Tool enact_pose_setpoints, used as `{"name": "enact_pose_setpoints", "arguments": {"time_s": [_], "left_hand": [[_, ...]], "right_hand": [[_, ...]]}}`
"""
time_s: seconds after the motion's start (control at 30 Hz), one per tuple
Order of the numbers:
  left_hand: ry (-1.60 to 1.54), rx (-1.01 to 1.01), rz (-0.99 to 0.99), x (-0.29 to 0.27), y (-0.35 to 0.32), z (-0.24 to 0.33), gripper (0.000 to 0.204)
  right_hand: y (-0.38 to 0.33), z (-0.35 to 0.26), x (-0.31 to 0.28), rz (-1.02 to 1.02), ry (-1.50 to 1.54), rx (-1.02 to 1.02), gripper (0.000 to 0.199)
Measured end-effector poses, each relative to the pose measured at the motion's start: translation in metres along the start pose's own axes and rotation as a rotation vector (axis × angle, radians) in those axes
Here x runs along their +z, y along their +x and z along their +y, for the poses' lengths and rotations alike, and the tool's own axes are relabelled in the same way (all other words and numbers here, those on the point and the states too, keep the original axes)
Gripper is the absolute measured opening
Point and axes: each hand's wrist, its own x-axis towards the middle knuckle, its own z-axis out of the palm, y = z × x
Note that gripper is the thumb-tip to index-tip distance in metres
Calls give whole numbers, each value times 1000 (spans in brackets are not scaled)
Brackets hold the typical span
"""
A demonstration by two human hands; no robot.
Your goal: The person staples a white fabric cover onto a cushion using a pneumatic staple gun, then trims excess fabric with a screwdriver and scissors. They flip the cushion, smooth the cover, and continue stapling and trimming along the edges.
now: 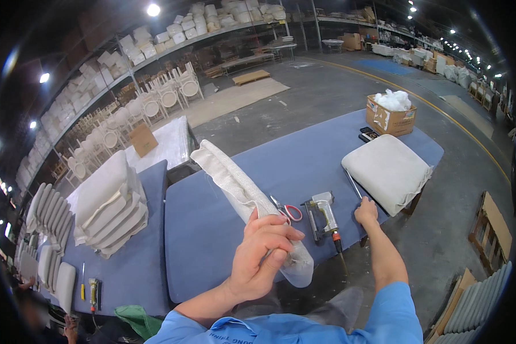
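Observation:
My left hand [265, 249] is closed around the lower end of an off-white fabric-covered seat pad [229, 178], raised edge-on above the blue table with raw fabric along its side. My right hand [366, 211] rests at the table's front edge, closed on a tool with a thin metal shaft [352, 182]; its handle is hidden in my fingers. Between my hands lie a staple gun [325, 215] with a hose and red-handled scissors [291, 212], partly covered by the pad. Another covered seat pad [387, 172] lies flat to the right, beside the shaft.
A cardboard box [391, 117] of white stuffing and a dark phone-like object [368, 135] sit on the table's far right. On the left table [146, 246] are stacked pads [112, 200], a screwdriver [82, 281] and another air tool [93, 295]. Another person's hand [70, 329] shows lower left.

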Motion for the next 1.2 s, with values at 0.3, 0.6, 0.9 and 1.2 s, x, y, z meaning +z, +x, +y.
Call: {"name": "enact_pose_setpoints", "arguments": {"time_s": [0.3,0.6,0.9,1.2], "left_hand": [[193,50,-78,-11,-3,4,18],[119,21,-165,-12,15,11,21],[146,68,-149,-3,19,9,16],[181,4,-186,-11,18,8,14]], "right_hand": [[-49,-122,30,28,478,-889,30],[-70,-184,81,-214,-107,-766,51],[-62,-204,56,-336,24,-482,55],[-102,-98,-93,-420,1019,-601,41]]}}
